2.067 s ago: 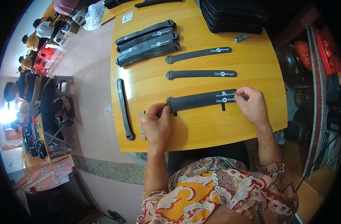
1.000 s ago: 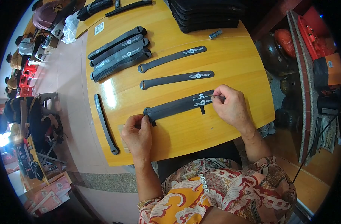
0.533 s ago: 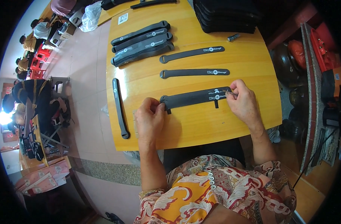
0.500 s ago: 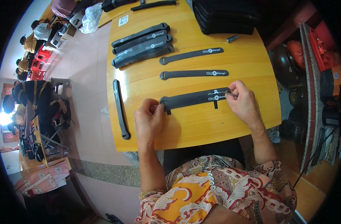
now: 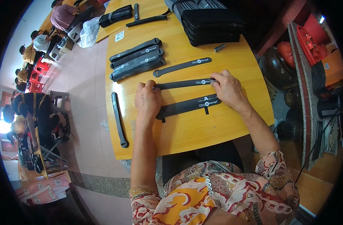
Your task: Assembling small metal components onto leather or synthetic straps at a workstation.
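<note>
- A person's two bare hands align at opposite ends of a single grey strap [image 5: 182, 84], which lies crosswise mid-counter; handling that strap appears to be the step in hand.
- The left hand [image 5: 147, 98] covers the strap's left end, its fingers curled narrow; whether they grip it cannot be told.
- The right hand [image 5: 229, 90] is at the printed end, fingers pinched on a slim tool [image 5: 213, 80].
- Layered straps [image 5: 182, 110] lie between the single strap and the counter's near edge, two dark tabs poking out below. Any lift from here would seem to call for both ends to rise evenly, clear of that group.
- The yellow wooden counter [image 5: 186, 135] carries another strap [image 5: 183, 67] beyond the hands, one more [image 5: 120, 120] along its left edge and a strap pile [image 5: 137, 62] toward its far left corner.
- A tall black stack [image 5: 212, 28] sits toward the far right corner, a small grey cylinder [image 5: 219, 47] just beside it.
- Beyond the left edge, people sit along the room near red stools [image 5: 42, 67] on a pale tiled floor [image 5: 85, 120]; past the right edge stand dark jars [image 5: 274, 62].
</note>
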`<control>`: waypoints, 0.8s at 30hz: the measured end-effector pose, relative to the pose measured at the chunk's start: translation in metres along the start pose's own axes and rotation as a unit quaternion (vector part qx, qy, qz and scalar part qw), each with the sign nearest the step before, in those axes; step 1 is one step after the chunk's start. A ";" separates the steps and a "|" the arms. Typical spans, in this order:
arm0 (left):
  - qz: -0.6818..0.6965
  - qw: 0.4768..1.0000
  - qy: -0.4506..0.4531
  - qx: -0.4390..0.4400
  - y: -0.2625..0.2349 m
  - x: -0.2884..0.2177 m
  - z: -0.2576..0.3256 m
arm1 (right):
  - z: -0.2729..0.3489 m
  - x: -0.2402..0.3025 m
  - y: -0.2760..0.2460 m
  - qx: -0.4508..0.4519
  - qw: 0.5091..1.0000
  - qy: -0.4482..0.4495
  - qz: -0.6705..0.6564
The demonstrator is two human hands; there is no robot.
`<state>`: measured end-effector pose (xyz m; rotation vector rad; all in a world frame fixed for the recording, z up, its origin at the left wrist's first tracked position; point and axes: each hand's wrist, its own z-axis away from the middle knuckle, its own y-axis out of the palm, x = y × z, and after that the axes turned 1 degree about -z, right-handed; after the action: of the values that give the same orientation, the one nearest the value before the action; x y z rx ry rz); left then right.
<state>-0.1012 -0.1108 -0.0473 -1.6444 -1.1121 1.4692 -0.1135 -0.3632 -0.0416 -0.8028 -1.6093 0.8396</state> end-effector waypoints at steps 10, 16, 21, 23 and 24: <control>0.318 0.947 -0.039 0.016 -0.028 0.015 0.035 | 0.017 0.010 -0.029 -0.008 0.982 -0.024 -0.186; 0.449 0.889 -0.076 0.045 -0.047 0.016 0.093 | 0.059 0.020 -0.050 0.080 0.961 0.011 -0.264; 0.459 0.875 -0.150 0.042 -0.038 0.016 0.106 | 0.067 0.013 -0.031 0.085 0.956 0.045 -0.278; 0.450 0.879 -0.152 0.037 -0.035 0.015 0.104 | 0.064 0.011 -0.025 0.075 0.957 0.053 -0.276; 0.415 0.898 -0.140 0.025 -0.033 0.014 0.102 | 0.062 0.010 -0.023 0.063 0.958 0.062 -0.272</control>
<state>-0.2073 -0.0909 -0.0392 -2.0303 -0.4742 2.2980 -0.1780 -0.3732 -0.0263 -0.2857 -1.5383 0.4754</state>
